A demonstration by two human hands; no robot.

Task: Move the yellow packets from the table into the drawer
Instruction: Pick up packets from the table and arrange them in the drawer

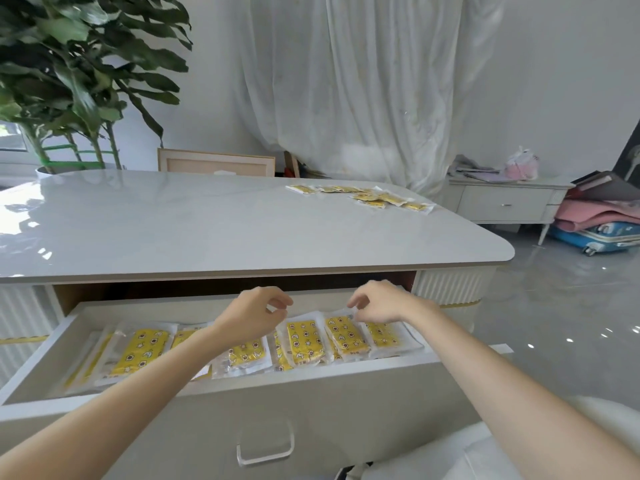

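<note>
Drawer [346, 370] stands pulled out beneath the table [207, 223], its front rail at 6 o'clock with a clear handle [265, 452] low on the face. A row of yellow packets [304, 341] in clear wrappers fills it from the left wall to about 3 o'clock, overlapping, with bare floor only at the far left corner and along the back wall at 12. Left hand [256, 313] hovers over the middle packets, thumb and fingers curled close but gripping nothing that can be seen. Right hand [375, 303] pinches the top edge of one packet's wrapper [346, 315], fingertips together on it. More packets [377, 197] lie scattered near the tabletop's far right edge at 1 o'clock, well apart from both hands; the rest of the tabletop is open
</note>
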